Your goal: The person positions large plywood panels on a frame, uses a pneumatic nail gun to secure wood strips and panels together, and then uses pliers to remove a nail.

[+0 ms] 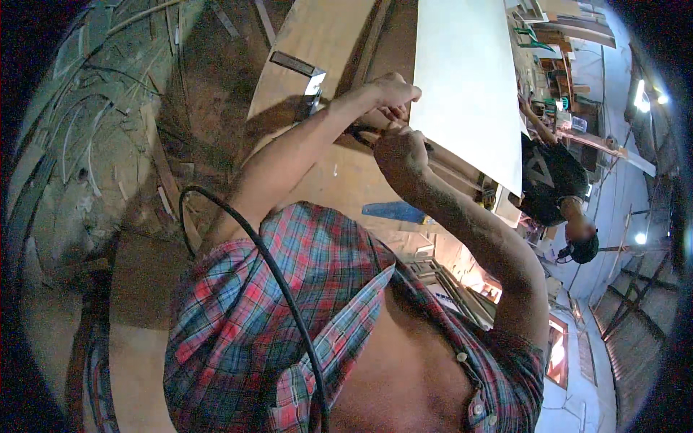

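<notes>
Both my hands meet beside the edge of a large white panel (468, 79). My left hand (392, 94) is closed, its fingers curled and pressed together at the panel's edge. Just below it, my right hand (403, 153) is closed too, its thumb and fingers nearly touching the left hand's. What sits between the fingers is hidden and too small to name. A dark, narrow object (363, 134) shows beside the right hand, partly covered. Under the hands lies a light brown wooden board (317, 162).
An L-shaped piece with a dark arm and shiny metal (314, 83) lies left of my hands. Nearer me is a flat blue blade-like piece (393, 211). A black cable (267, 252) loops over my shirt. Scrap strips (86, 144) litter the left; a person (556, 177) is at right.
</notes>
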The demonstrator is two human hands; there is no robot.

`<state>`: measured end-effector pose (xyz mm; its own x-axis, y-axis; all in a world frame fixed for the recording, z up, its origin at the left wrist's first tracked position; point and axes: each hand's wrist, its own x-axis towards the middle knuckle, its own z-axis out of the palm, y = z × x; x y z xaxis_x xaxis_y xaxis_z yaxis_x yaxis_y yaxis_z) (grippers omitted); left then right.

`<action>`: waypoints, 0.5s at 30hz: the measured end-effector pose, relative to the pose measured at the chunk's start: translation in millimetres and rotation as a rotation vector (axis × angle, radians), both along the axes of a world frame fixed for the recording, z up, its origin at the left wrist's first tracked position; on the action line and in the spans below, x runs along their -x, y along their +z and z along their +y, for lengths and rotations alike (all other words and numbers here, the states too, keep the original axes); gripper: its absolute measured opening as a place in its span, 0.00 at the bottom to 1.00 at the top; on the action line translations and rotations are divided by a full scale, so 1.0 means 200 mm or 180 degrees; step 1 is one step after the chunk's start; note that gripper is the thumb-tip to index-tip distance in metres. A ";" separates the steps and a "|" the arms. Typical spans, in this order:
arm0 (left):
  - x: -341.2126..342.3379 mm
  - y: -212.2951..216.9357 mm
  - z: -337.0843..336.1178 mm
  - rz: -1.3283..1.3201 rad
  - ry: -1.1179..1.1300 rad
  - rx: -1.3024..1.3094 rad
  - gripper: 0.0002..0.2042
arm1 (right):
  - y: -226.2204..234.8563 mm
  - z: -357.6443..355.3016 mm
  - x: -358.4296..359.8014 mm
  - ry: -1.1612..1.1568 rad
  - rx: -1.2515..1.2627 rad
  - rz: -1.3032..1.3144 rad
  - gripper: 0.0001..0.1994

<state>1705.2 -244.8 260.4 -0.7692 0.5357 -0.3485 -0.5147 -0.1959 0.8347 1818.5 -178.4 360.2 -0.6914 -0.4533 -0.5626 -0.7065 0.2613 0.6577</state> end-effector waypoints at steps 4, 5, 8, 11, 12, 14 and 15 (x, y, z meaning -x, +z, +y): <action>0.04 0.01 0.03 0.0507 -0.0292 0.0529 0.17 | -0.02 0.01 0.03 -0.0100 -0.0085 0.0101 0.07; 0.06 0.01 0.04 0.0667 -0.0434 0.0625 0.17 | -0.01 0.01 0.04 -0.0096 -0.0120 0.0117 0.07; 0.09 -0.05 0.08 0.0638 -0.0606 0.0611 0.17 | 0.00 0.01 0.08 -0.0268 -0.0006 0.0013 0.07; 0.15 -0.17 0.15 0.1105 -0.0535 0.1095 0.14 | 0.01 -0.01 0.10 0.0171 -0.0005 0.0091 0.06; 0.17 -0.22 0.18 0.1055 -0.0512 0.1221 0.14 | 0.01 -0.02 0.10 0.0048 0.0069 0.0059 0.06; 0.20 -0.31 0.20 0.1935 -0.0841 0.1107 0.13 | 0.02 -0.03 0.12 -0.0080 0.0138 0.0038 0.05; 0.21 -0.34 0.20 0.2165 -0.0899 0.1106 0.12 | 0.02 -0.03 0.12 -0.0205 0.0217 -0.0082 0.06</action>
<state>1663.3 -205.2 192.2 -0.7246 0.6883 -0.0357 0.1357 0.1932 0.9717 1794.1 -184.6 364.9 -0.7060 -0.4462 -0.5500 -0.7033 0.3503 0.6186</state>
